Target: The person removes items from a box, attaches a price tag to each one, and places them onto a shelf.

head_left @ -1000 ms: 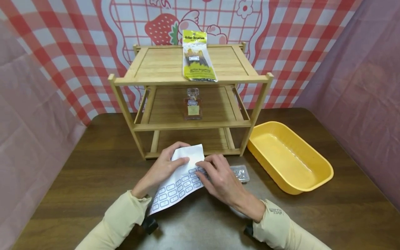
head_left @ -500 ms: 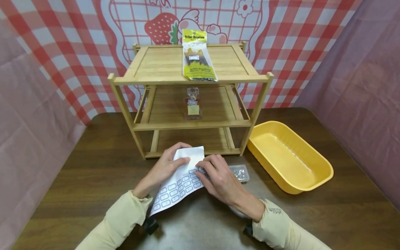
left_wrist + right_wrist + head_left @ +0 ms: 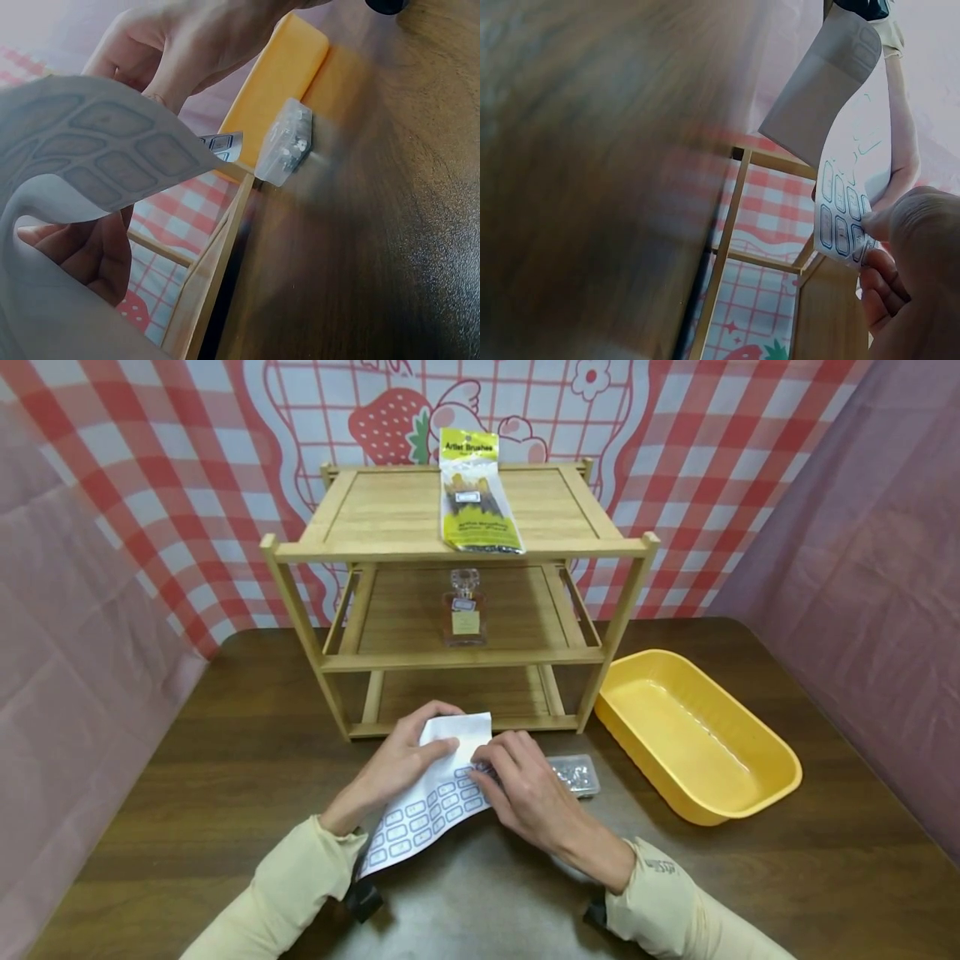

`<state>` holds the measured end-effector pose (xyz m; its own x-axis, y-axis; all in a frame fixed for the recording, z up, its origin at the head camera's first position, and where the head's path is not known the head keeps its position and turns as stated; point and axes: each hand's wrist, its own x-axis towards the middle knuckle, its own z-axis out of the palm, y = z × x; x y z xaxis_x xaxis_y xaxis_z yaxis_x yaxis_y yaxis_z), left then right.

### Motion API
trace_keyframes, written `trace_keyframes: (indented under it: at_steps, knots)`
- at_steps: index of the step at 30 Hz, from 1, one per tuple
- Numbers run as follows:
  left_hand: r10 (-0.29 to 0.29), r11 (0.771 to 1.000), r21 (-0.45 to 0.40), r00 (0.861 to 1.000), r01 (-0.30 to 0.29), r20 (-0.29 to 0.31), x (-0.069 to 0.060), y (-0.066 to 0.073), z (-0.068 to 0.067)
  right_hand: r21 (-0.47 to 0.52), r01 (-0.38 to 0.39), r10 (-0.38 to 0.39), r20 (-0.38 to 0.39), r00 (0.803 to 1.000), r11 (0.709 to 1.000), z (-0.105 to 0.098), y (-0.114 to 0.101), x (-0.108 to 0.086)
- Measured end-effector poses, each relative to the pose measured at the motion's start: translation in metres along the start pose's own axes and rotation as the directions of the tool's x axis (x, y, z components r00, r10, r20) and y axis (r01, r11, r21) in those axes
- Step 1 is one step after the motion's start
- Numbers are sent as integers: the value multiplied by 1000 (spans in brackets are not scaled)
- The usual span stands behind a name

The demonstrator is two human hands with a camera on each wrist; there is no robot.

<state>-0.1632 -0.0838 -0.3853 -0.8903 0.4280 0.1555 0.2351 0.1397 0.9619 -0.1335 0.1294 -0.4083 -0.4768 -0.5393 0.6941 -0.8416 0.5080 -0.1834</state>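
Note:
A white sticker sheet [image 3: 427,814] printed with rows of blue-framed labels is held in the air before the shelf rack, its lower end curving down. My left hand [image 3: 397,768] grips it from the left, thumb flat on the blank upper part and fingers behind. At the right edge, by the top row of labels, the thumb and fingertips of my right hand [image 3: 536,793] pinch the sheet. In the right wrist view, that pinch on the sticker sheet [image 3: 841,206] shows close up. A narrow label strip [image 3: 225,144] sticks out past the sheet's edge in the left wrist view.
A three-tier wooden rack [image 3: 375,510] stands behind the hands. It bears a labelled brush pack [image 3: 480,522] on top and a labelled perfume bottle [image 3: 465,618] midway. A small clear box [image 3: 577,774] lies beside the right hand; a yellow tub [image 3: 780,789] stands farther right.
The sheet's top edge has shifted slightly down and right with the left hand. Both hands keep hold of the sheet, and the right hand stays nearly still at its edge.

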Motion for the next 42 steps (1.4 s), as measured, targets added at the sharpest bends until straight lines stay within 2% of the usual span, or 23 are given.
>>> trace_keyframes:
  at_steps: [7,19,27,34,42]
  knots:
    - [-2,1000,21,1000,2,-3,0,1,2,2,-32,32,28,999,999,0,-1,-1]
    - [-49,998,30,999,50,-24,-1,1,3,5,7,-7,-3,1000,1000,2,1,-2]
    - [-28,998,57,999,30,-27,-1,2,4,24,-27,26,15,1000,999,1,0,-2]
    - [-24,988,150,1000,24,0,-2,7,2,63,-71,69,37,997,995,1,1,-4]
    - [11,948,318,1000,-14,11,-1,6,-3,51,-49,48,39,998,997,1,2,-6]
